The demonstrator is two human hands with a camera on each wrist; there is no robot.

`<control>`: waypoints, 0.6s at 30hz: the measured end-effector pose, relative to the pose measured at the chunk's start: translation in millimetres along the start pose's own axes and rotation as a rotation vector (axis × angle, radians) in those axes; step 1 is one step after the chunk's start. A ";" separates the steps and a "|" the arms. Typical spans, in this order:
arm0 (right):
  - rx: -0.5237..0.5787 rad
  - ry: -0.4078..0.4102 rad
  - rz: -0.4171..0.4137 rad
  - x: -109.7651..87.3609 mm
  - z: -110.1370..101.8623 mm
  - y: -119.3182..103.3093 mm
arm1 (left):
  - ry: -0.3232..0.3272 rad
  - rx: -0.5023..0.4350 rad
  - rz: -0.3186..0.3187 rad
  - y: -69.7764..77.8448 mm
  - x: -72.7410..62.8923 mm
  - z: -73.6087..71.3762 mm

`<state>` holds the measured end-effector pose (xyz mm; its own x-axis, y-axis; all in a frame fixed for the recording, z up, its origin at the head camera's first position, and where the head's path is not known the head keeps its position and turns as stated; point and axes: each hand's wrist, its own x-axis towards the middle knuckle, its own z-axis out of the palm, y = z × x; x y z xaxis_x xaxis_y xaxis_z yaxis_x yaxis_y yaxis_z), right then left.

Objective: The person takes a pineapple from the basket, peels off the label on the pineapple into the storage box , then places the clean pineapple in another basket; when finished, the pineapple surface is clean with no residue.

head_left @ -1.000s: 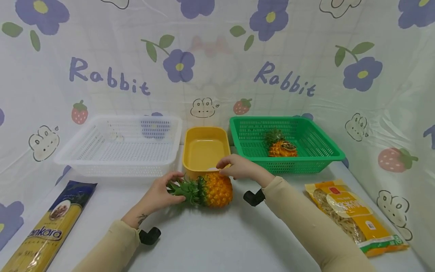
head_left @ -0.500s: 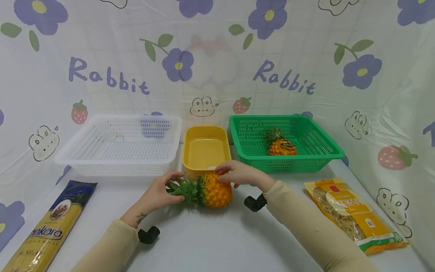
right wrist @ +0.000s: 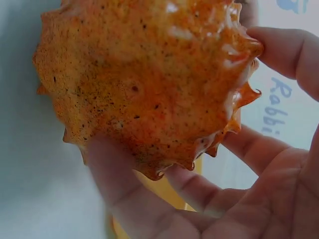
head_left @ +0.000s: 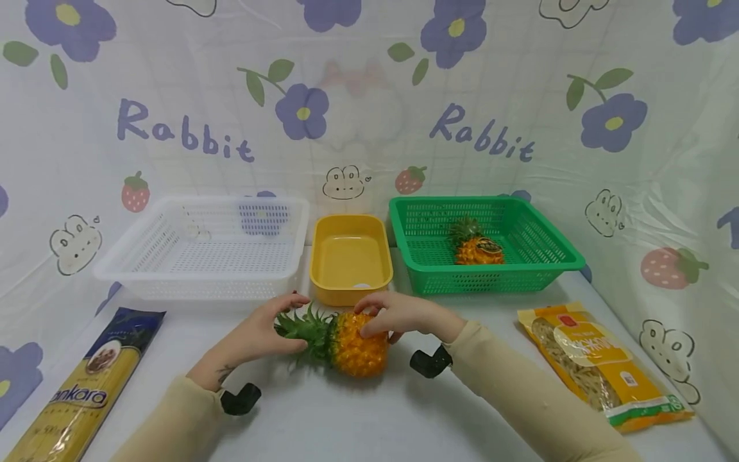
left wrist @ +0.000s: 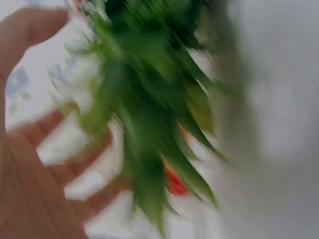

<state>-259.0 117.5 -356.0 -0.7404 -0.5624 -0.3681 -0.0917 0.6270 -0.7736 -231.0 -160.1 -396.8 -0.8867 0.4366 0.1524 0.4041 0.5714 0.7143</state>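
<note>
An orange pineapple (head_left: pixel 360 350) with a green leafy crown lies on its side at the middle of the table, crown to the left. My right hand (head_left: pixel 404 314) grips its rounded body from above and the right. In the right wrist view, thumb and fingers (right wrist: pixel 254 147) curl about the spiky orange base (right wrist: pixel 144 89). At the other end, my left hand (head_left: pixel 254 337) stands around the crown (head_left: pixel 306 333), thumb nearer me and fingers beyond. The left wrist view is blurred; there the fingers (left wrist: pixel 60 124) spread loosely beside the leaves (left wrist: pixel 144 104).
Behind stand a white basket (head_left: pixel 202 285), a yellow tub (head_left: pixel 340 296) and a green basket (head_left: pixel 491 279) with another pineapple (head_left: pixel 479 251) inside. A spaghetti packet (head_left: pixel 86 391) lies at left, a yellow pasta bag (head_left: pixel 606 366) at right. A patterned curtain (head_left: pixel 369 141) hangs behind.
The pineapple has moved away from the yellow tub, toward me and slightly left. My right hand has come down with it onto its body; the left hand has shifted slightly left.
</note>
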 end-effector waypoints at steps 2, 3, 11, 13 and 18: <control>0.015 -0.001 -0.001 -1.9 5.1 -2.2 | 0.065 0.093 -0.017 14.5 -3.1 -0.1; 0.018 0.000 0.005 -2.9 7.7 -3.4 | 0.103 0.142 -0.027 22.6 -4.8 0.8; 0.020 0.028 0.014 -4.9 30.5 -11.7 | 0.148 0.448 -0.260 81.3 -21.0 22.7; 0.015 0.036 0.006 -4.7 36.6 -15.2 | 0.112 0.494 -0.300 87.0 -24.0 27.7; 0.047 0.053 -0.020 -4.2 49.3 -22.1 | 0.022 0.461 -0.346 89.4 -28.3 36.8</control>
<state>-221.0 79.5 -362.8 -0.7730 -0.5446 -0.3254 -0.0766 0.5893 -0.8043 -161.5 -95.7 -362.4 -0.9871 0.1592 -0.0195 0.1420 0.9242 0.3546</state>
